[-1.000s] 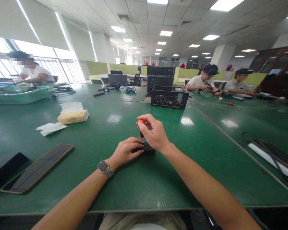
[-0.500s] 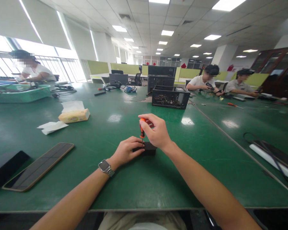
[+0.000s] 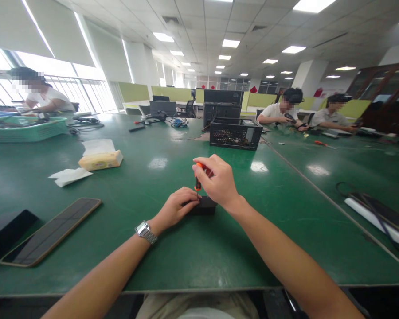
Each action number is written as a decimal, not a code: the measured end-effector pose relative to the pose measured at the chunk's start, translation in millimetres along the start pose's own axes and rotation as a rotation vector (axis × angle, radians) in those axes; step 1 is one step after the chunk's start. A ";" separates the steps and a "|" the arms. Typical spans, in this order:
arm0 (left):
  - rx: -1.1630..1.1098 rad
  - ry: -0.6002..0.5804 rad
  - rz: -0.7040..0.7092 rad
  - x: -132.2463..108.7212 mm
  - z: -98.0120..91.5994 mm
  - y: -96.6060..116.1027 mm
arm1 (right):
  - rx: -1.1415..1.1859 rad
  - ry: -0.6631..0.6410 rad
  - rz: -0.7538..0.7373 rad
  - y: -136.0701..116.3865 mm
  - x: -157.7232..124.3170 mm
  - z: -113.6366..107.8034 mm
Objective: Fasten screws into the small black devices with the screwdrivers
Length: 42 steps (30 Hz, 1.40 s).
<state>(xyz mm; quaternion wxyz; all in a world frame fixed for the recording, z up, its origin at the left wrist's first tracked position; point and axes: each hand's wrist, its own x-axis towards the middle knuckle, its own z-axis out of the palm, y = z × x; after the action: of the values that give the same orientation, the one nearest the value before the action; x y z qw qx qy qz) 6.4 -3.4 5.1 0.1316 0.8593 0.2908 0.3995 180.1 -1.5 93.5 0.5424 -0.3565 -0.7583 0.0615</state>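
My right hand (image 3: 222, 181) grips an orange-and-black screwdriver (image 3: 197, 182) by its handle, fingers and thumb around the top. The screwdriver stands nearly upright, its thin shaft pointing down to the top of a small black box (image 3: 207, 206). That box lies on the green table in front of me. My left hand (image 3: 175, 207) is closed on the box's left part, with fingers over the top and the thumb at the near side, close to the shaft. The screwdriver's tip is hidden by the left fingers. A silver watch (image 3: 145, 231) is on my left wrist.
At left lie a phone (image 3: 53, 230), a black block-shaped object (image 3: 11, 232), a tissue pack (image 3: 101, 160) and a loose tissue (image 3: 69, 176). Ahead stands an open black computer case (image 3: 236, 135). A white-and-black device (image 3: 379, 221) lies right. Co-workers sit beyond, on both sides.
The left thumb has shifted slightly up against the box, and the left wrist has turned a little. The right hand stays on the screwdriver with a small shift. The view has moved slightly.
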 end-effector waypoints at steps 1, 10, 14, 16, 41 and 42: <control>0.001 -0.001 -0.003 -0.3 0.3 -0.6 | 0.001 -0.009 -0.004 0.4 0.9 -1.2; 0.023 -0.004 -0.007 -1.1 0.2 -0.8 | 0.048 -0.113 -0.021 3.6 3.0 -8.6; 0.041 0.003 0.025 -2.7 0.1 -3.2 | -0.096 -0.098 -0.025 -5.5 0.0 -7.1; 0.046 0.004 0.031 -2.9 -0.1 -3.8 | -0.157 -0.093 -0.013 -9.3 -1.3 -6.6; 0.082 -0.003 0.000 -4.2 0.4 -3.3 | -0.336 -0.225 0.026 -26.7 -4.9 -13.4; 0.081 -0.004 -0.002 -4.0 0.4 -3.4 | -0.333 -0.221 0.024 -26.0 -4.9 -12.9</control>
<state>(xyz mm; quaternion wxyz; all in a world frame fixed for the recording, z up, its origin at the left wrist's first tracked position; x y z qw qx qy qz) 3.3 -3.1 0.9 0.0976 0.8645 0.3073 0.3857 179.7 -27.5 107.4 0.3888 -0.4415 -0.8084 -0.0196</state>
